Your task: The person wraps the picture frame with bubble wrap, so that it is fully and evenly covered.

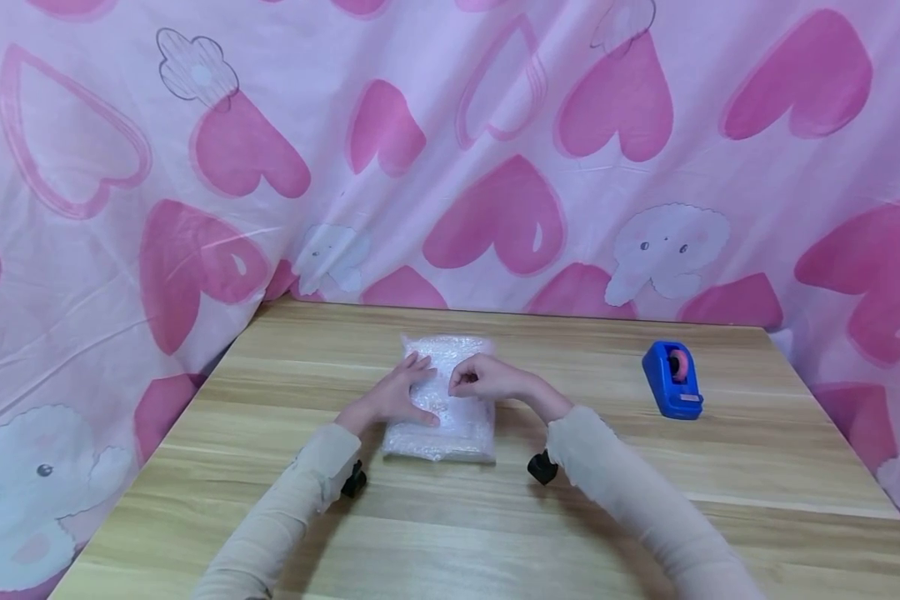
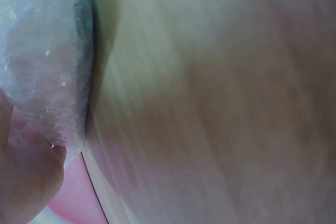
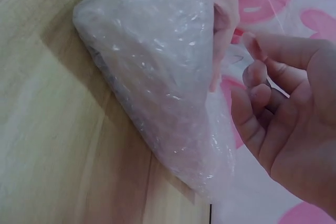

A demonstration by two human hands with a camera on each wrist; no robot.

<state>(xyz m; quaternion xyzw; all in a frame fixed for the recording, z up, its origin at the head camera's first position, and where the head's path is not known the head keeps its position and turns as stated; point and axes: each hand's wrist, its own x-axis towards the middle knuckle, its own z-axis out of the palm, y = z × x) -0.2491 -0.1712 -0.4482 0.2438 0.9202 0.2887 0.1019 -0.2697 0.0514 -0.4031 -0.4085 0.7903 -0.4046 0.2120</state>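
Note:
A flat bundle in clear bubble wrap lies on the wooden table in front of me. My left hand rests on its left part with fingers and thumb spread. Over the upper right of the bundle, my right hand has its fingers curled in. The right wrist view shows these curled fingers beside the bubble wrap, with nothing visible between them. Part of my left hand shows against the wrap's edge in the left wrist view.
A blue tape dispenser with a pink roll stands to the right on the wooden table. Behind the table hangs a pink curtain with hearts. Black wrist cameras sit below the cuffs.

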